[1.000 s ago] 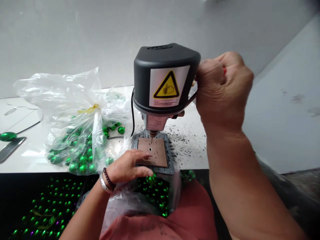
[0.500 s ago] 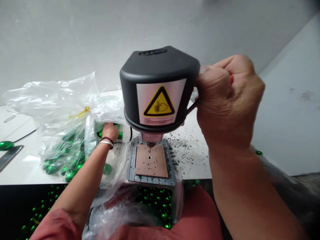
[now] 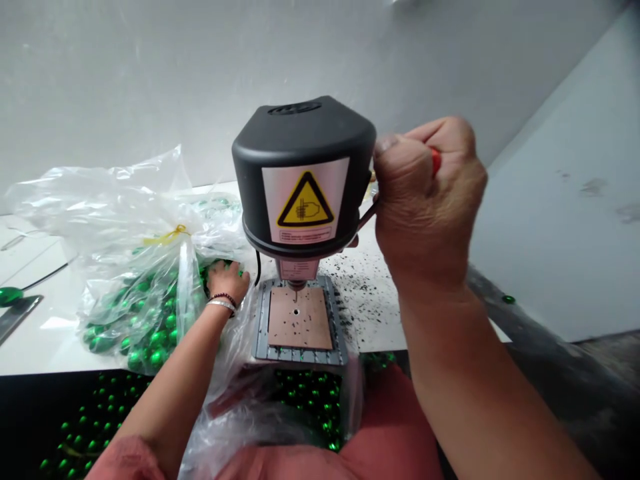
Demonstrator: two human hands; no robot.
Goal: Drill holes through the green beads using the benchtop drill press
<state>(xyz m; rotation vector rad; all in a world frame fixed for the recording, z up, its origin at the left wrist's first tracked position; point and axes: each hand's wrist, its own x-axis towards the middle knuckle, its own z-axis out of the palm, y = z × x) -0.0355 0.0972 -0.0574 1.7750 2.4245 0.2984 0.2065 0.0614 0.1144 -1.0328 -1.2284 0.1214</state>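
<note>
In the head view a small bench drill press stands before me, its black motor housing bearing a yellow warning label. My right hand is closed around its feed lever; the grip itself is hidden in the palm. Beneath the drill bit lies a brown square board with one hole and dark chips, on the slotted grey base. At left my left hand reaches among shiny green balls at a clear plastic bag. Its fingers look apart, with the fingertips partly hidden.
Dark chips litter the white table right of the base. Clear plastic covers part of my lap, with many green balls below the table edge. A yellow tie closes part of the bag.
My left hand has shifted slightly right and down at the bag, its fingers spreading more into sight. The right hand stays on the lever. The whole view has shifted slightly.
</note>
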